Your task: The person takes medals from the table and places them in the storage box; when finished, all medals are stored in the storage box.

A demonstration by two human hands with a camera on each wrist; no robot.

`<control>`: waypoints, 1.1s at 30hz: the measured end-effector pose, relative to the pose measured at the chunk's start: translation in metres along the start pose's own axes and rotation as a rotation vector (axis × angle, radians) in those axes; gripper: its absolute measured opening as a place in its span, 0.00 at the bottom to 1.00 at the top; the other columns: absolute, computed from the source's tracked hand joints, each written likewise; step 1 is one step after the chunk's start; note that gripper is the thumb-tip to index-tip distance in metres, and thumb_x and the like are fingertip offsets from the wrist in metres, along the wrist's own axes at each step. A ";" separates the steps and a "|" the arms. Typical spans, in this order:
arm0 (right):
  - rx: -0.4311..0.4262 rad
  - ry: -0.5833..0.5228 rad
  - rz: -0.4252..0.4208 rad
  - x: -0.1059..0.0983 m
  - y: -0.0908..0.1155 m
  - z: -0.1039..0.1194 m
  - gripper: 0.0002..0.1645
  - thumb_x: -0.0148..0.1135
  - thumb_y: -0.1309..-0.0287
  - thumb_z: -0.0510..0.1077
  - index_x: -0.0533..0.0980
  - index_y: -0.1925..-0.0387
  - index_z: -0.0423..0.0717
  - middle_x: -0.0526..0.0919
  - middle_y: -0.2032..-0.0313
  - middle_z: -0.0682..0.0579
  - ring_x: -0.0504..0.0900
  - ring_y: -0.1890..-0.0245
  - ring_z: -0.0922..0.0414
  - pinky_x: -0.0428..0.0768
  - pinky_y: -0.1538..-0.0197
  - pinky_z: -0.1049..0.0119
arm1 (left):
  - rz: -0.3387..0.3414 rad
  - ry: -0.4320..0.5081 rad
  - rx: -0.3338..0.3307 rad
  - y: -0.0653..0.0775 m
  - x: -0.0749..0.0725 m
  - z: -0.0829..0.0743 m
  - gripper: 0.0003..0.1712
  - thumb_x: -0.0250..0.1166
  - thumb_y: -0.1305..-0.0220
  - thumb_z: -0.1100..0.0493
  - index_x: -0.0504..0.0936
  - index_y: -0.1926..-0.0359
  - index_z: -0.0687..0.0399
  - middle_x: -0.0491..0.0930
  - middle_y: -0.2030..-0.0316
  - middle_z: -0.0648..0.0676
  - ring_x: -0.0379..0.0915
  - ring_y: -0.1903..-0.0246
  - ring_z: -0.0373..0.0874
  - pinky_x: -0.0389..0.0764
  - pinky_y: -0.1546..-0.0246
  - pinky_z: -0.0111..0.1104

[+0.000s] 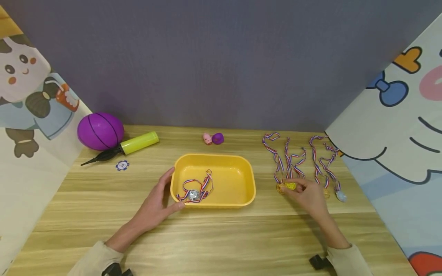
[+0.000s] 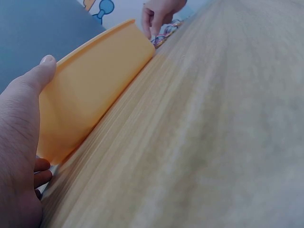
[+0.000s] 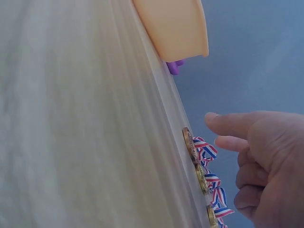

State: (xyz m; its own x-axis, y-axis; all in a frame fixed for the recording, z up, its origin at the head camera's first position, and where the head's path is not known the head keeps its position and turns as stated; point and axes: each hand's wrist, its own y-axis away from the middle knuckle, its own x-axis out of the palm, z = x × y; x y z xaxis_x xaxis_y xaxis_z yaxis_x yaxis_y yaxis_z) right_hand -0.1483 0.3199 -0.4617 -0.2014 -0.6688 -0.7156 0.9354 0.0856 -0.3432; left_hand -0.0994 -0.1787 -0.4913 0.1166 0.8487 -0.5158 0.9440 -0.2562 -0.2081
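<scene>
Left hand (image 1: 157, 205) grips tray (image 1: 231, 188); right hand (image 1: 309, 197) above medals (image 1: 291, 186).
Left fingers spread around tray's nine-o'clock end; right thumb and forefinger parted; medals at three o'clock, silver medal (image 1: 193, 195) inside toward eight.

The head camera peers forward and down from above the table (image 1: 221, 237). The wrist views, low and close, skim along its surface, steeply slanted in frame. All three share the yellow tray (image 2: 95, 90): mid-frame from the head, upper left in the left wrist view, top centre in the right.
</scene>
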 end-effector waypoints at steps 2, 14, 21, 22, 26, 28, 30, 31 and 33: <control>0.005 0.021 0.013 0.001 0.001 -0.003 0.17 0.89 0.47 0.40 0.93 0.57 0.40 0.63 0.86 0.60 0.54 0.85 0.70 0.60 0.81 0.71 | -0.001 -0.001 0.001 0.001 0.000 0.000 0.66 0.80 0.31 0.50 0.43 0.08 0.44 0.61 0.17 0.68 0.62 0.20 0.67 0.62 0.20 0.62; 0.075 0.060 0.172 0.002 0.000 -0.010 0.25 0.88 0.43 0.48 0.91 0.46 0.41 0.67 0.85 0.60 0.59 0.85 0.67 0.60 0.80 0.71 | 0.003 0.000 -0.007 0.001 0.000 0.000 0.66 0.80 0.31 0.50 0.43 0.08 0.44 0.60 0.16 0.68 0.61 0.19 0.67 0.61 0.20 0.62; 0.078 0.050 0.178 0.005 0.000 -0.012 0.22 0.86 0.41 0.46 0.91 0.47 0.41 0.67 0.84 0.60 0.59 0.84 0.66 0.61 0.80 0.70 | -0.003 -0.008 0.000 0.000 -0.001 -0.002 0.66 0.80 0.32 0.49 0.44 0.08 0.46 0.61 0.17 0.69 0.62 0.20 0.69 0.62 0.20 0.64; 0.075 0.051 0.177 0.005 0.000 -0.012 0.22 0.86 0.40 0.46 0.91 0.48 0.41 0.67 0.84 0.60 0.59 0.84 0.66 0.61 0.80 0.70 | -0.004 -0.007 -0.001 0.000 -0.001 -0.002 0.66 0.80 0.32 0.49 0.44 0.09 0.46 0.61 0.17 0.69 0.62 0.20 0.69 0.61 0.20 0.64; 0.046 0.062 0.156 0.006 0.000 -0.011 0.21 0.86 0.41 0.46 0.91 0.49 0.41 0.66 0.85 0.60 0.58 0.85 0.67 0.61 0.80 0.70 | -0.004 -0.009 -0.006 0.000 -0.001 -0.002 0.66 0.80 0.32 0.49 0.44 0.09 0.46 0.61 0.17 0.69 0.62 0.20 0.70 0.61 0.19 0.65; 0.032 0.073 0.139 0.007 0.000 -0.011 0.21 0.87 0.42 0.45 0.92 0.50 0.41 0.66 0.85 0.61 0.58 0.85 0.67 0.61 0.80 0.70 | -0.002 -0.006 -0.011 0.000 -0.001 -0.002 0.66 0.80 0.31 0.49 0.44 0.09 0.46 0.61 0.17 0.69 0.61 0.20 0.69 0.60 0.19 0.65; 0.016 0.083 0.121 0.008 0.002 -0.011 0.21 0.87 0.43 0.46 0.92 0.50 0.42 0.66 0.85 0.61 0.59 0.85 0.67 0.61 0.80 0.70 | 0.001 -0.007 -0.016 0.000 -0.001 -0.002 0.66 0.80 0.31 0.49 0.44 0.09 0.47 0.60 0.17 0.69 0.61 0.20 0.69 0.60 0.19 0.64; 0.007 0.088 0.112 0.009 0.002 -0.011 0.20 0.87 0.43 0.46 0.92 0.51 0.43 0.67 0.84 0.61 0.60 0.84 0.67 0.62 0.79 0.70 | 0.001 -0.008 -0.019 0.000 0.000 -0.003 0.66 0.80 0.31 0.49 0.44 0.09 0.47 0.60 0.17 0.69 0.61 0.20 0.69 0.60 0.19 0.64; -0.009 0.094 0.097 0.010 0.002 -0.011 0.19 0.88 0.44 0.45 0.92 0.51 0.44 0.68 0.83 0.62 0.62 0.83 0.66 0.63 0.78 0.69 | 0.000 -0.007 -0.023 0.000 0.000 -0.003 0.65 0.80 0.31 0.49 0.44 0.09 0.48 0.60 0.16 0.69 0.61 0.20 0.69 0.60 0.19 0.64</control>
State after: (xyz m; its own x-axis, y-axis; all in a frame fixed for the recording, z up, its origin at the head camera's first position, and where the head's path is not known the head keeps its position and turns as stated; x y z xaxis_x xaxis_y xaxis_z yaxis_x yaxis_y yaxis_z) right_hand -0.1515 0.3216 -0.4763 -0.1368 -0.5849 -0.7995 0.9491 0.1539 -0.2750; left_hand -0.0983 -0.1777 -0.4887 0.1145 0.8452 -0.5220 0.9508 -0.2455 -0.1890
